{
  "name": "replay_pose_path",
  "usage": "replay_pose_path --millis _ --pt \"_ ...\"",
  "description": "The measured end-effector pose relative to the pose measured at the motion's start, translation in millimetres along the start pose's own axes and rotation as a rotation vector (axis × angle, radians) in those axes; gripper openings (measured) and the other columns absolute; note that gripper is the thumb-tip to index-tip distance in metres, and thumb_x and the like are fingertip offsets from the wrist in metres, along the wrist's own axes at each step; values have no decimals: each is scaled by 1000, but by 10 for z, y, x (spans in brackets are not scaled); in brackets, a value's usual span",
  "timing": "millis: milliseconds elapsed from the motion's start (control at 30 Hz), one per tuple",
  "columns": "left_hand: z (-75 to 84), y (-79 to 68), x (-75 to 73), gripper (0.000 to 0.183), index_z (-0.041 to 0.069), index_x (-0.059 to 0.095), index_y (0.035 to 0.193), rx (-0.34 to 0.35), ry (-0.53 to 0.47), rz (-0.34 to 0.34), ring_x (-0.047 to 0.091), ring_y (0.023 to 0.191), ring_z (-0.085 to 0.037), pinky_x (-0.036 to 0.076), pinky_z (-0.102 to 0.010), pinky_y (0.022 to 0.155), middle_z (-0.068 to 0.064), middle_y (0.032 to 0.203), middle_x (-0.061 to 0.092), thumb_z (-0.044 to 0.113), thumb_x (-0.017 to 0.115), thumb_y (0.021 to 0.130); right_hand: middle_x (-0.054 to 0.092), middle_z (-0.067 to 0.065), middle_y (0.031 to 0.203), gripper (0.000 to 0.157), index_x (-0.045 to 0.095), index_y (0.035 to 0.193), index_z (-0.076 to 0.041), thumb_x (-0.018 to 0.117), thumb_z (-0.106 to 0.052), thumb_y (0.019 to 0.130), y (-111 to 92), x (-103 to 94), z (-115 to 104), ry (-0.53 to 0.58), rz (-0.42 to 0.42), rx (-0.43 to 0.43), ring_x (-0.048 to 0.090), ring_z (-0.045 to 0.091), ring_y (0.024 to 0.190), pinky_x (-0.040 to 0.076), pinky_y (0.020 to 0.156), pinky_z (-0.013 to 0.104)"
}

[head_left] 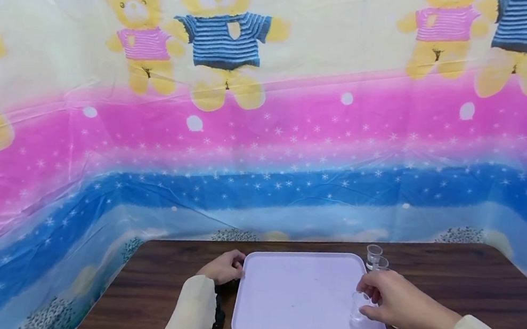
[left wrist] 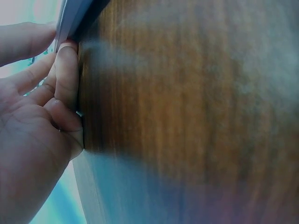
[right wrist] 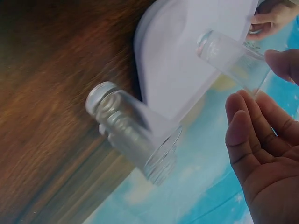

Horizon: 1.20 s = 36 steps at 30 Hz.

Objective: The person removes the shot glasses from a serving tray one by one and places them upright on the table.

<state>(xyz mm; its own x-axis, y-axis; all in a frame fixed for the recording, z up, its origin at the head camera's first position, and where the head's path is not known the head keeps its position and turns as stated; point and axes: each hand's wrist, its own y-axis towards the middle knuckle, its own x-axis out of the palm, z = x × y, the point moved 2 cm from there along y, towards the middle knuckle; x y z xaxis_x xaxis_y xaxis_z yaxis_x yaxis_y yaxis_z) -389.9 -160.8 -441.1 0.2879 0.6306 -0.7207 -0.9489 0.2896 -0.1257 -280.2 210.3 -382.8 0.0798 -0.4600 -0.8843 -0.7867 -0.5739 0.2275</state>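
A pale lilac tray [head_left: 298, 297] lies on the dark wooden table. At its left edge is my left hand [head_left: 223, 267]; in the left wrist view the thumb and curled fingers [left wrist: 67, 70] pinch the tray's rim [left wrist: 77, 16]. My right hand [head_left: 391, 298] is over the tray's right side, pinching a small clear glass [head_left: 358, 311] near its rim between thumb and fingertips. The right wrist view shows this glass [right wrist: 229, 53] with its base towards the tray; whether it touches the tray I cannot tell. More clear glasses [right wrist: 133, 130] stand on the table beside the tray.
Behind the tray's right corner the tops of two clear glasses [head_left: 373, 254] show, partly hidden by my right hand. The wooden table [head_left: 449, 275] ends at a cloth backdrop [head_left: 260, 196] with bears and pink and blue bands.
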Motion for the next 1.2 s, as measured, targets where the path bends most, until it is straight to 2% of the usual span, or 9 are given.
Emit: replay_pose_path --millis 267,500,633,733,833,1033,1200 --pt "-37 9 -4 42 4 44 117 2 9 -4 49 65 -20 39 -33 59 -7 82 49 15 58 79 50 -12 67 22 57 82 -17 72 -21 65 -259 -38 119 -7 77 13 47 1 60 40 52 21" --pt "-41 0 -27 41 4 44 117 4 19 -5 49 65 -19 39 -33 59 -7 81 49 14 57 79 50 -12 70 23 57 86 -16 70 -22 68 -436 -61 219 28 97 25 47 1 60 41 50 22" --pt "-50 7 -33 42 5 44 117 5 14 -7 49 64 -19 39 -33 58 -7 81 49 14 57 79 50 -13 70 25 57 88 -16 71 -16 67 -531 -52 269 34 122 16 46 0 60 40 49 21" --pt "-64 3 -46 42 5 44 117 2 10 -2 49 64 -20 39 -33 59 -7 81 49 15 57 79 48 -14 68 28 57 87 -17 71 -10 64 -580 -23 300 22 156 -13 45 -1 58 40 48 19" --pt "-80 -5 -57 42 4 44 117 2 8 3 49 64 -20 39 -33 59 -7 82 49 15 58 79 46 -14 67 30 56 88 -18 71 -10 63 -613 13 329 16 174 -44 44 -1 56 39 47 19" --pt "-99 -7 -46 42 4 44 117 0 3 3 49 64 -20 40 -33 59 -7 82 49 15 58 79 47 -13 67 31 52 89 -20 71 -11 66 -649 46 365 71 140 -14 45 0 55 39 47 19" --pt "-99 -14 -34 41 4 44 117 2 -1 11 49 64 -20 39 -32 58 -7 82 49 14 58 79 47 -12 66 37 48 90 -17 71 -8 63 -646 61 377 76 167 -14 46 0 55 40 47 19"
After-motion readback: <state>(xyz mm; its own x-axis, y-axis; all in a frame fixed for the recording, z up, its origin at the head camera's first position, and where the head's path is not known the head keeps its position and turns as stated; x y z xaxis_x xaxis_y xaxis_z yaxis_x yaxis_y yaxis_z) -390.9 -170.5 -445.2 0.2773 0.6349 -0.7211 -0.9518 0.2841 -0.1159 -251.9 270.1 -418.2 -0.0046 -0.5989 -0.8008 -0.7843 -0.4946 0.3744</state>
